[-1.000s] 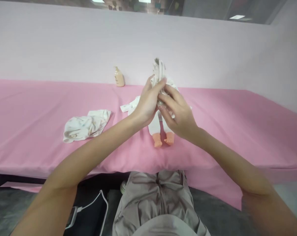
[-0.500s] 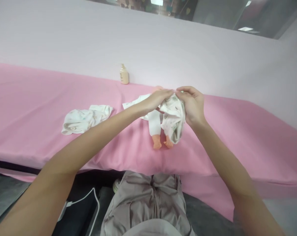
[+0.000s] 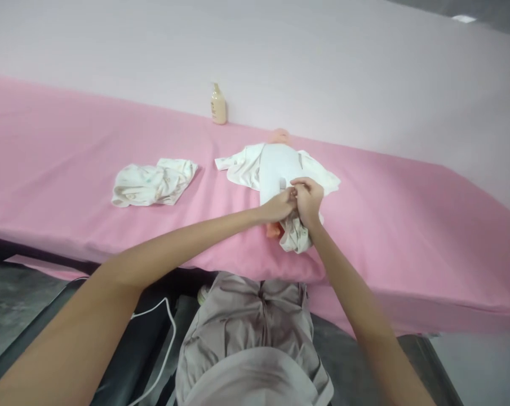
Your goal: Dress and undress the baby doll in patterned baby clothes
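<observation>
A baby doll [image 3: 277, 166] in a white bodysuit lies on its back on the pink table [image 3: 69, 146], head toward the wall, an open printed top spread beneath it. Over the doll's legs, my left hand [image 3: 280, 205] and my right hand [image 3: 307, 198] pinch a small white printed garment [image 3: 296, 236] between them. The garment hangs bunched over the doll's feet, and one orange foot [image 3: 273, 229] shows beside it.
A crumpled white printed cloth [image 3: 153, 181] lies on the table to the left of the doll. A small beige pump bottle [image 3: 218, 105] stands at the back against the pale wall. A white cable [image 3: 157, 332] runs over the dark floor below the table edge.
The garment was held up high over the doll, then came down. Both hands now hold it low over the doll's legs and feet. The camera has tilted downward.
</observation>
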A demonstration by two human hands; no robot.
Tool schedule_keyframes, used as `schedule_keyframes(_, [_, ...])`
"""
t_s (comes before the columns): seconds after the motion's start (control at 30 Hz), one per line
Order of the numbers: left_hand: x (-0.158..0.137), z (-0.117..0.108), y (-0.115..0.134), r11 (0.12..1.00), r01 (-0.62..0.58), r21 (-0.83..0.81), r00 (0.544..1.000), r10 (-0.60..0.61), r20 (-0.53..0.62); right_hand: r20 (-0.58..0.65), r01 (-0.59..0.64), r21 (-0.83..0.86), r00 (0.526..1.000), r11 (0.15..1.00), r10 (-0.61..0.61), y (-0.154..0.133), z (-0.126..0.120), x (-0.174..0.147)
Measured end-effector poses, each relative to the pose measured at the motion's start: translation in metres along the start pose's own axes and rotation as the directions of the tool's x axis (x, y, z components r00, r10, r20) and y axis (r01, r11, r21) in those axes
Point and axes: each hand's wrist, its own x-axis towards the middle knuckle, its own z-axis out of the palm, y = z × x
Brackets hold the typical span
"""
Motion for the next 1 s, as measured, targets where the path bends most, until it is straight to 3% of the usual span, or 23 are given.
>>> schedule_keyframes(0.13, [-0.011, 0.001, -0.016, 0.969, -0.227, 0.095, 0.963, 0.209, 0.169, -0.001, -0.074, 0.006, 0.997, 0.997, 0.074, 0.008, -0.005, -0.002])
schedule_keyframes(0.23, [-0.02, -0.004, -0.013, 0.899, -0.349, 0.263, 0.914, 0.266, 0.305, -0.006, -0.073, -0.006, 0.997, 0.997, 0.073, 0.006, -0.012, -0.001])
schedule_keyframes(0.4, [-0.034, 0.01, -0.017, 0.575, -0.518, 0.634, 0.855, 0.315, 0.413, 0.037, 0.08, -0.115, 0.996, 0.99, -0.077, 0.006, -0.033, -0.016])
schedule_keyframes(0.47, [-0.034, 0.016, -0.017, 0.516, -0.536, 0.668, 0.844, 0.341, 0.414, 0.05, 0.209, -0.199, 0.978, 0.957, -0.204, 0.001, -0.044, -0.024])
schedule_keyframes(0.53, [-0.031, 0.017, -0.013, 0.564, -0.508, 0.651, 0.861, 0.322, 0.393, 0.033, 0.354, -0.28, 0.933, 0.892, -0.359, -0.007, -0.056, -0.033])
schedule_keyframes(0.6, [-0.028, 0.013, -0.006, 0.697, -0.432, 0.573, 0.9, 0.288, 0.328, 0.047, 0.489, -0.318, 0.864, 0.812, -0.502, -0.014, -0.067, -0.042])
schedule_keyframes(0.67, [-0.026, 0.008, 0.003, 0.861, -0.342, 0.376, 0.935, 0.27, 0.23, 0.135, 0.605, -0.325, 0.791, 0.727, -0.597, -0.018, -0.076, -0.048])
schedule_keyframes(0.73, [-0.024, 0.003, 0.012, 0.945, -0.298, 0.135, 0.953, 0.284, 0.109, 0.231, 0.662, -0.355, 0.746, 0.66, -0.624, -0.019, -0.08, -0.051])
schedule_keyframes(0.77, [-0.023, 0.002, 0.018, 0.953, -0.299, 0.044, 0.954, 0.296, 0.048, 0.247, 0.656, -0.386, 0.751, 0.648, -0.613, -0.02, -0.082, -0.051])
schedule_keyframes(0.83, [-0.022, 0.001, 0.028, 0.945, -0.323, -0.044, 0.945, 0.321, -0.058, 0.182, 0.573, -0.447, 0.81, 0.687, -0.558, -0.023, -0.085, -0.047])
schedule_keyframes(0.93, [-0.02, 0.0, 0.044, 0.928, -0.364, -0.075, 0.922, 0.348, -0.168, 0.02, 0.363, -0.41, 0.921, 0.837, -0.39, -0.034, -0.09, -0.034])
schedule_keyframes(1.0, [-0.018, -0.004, 0.051, 0.914, -0.401, -0.057, 0.899, 0.38, -0.219, 0.059, 0.24, -0.309, 0.971, 0.92, -0.233, -0.045, -0.095, -0.021])
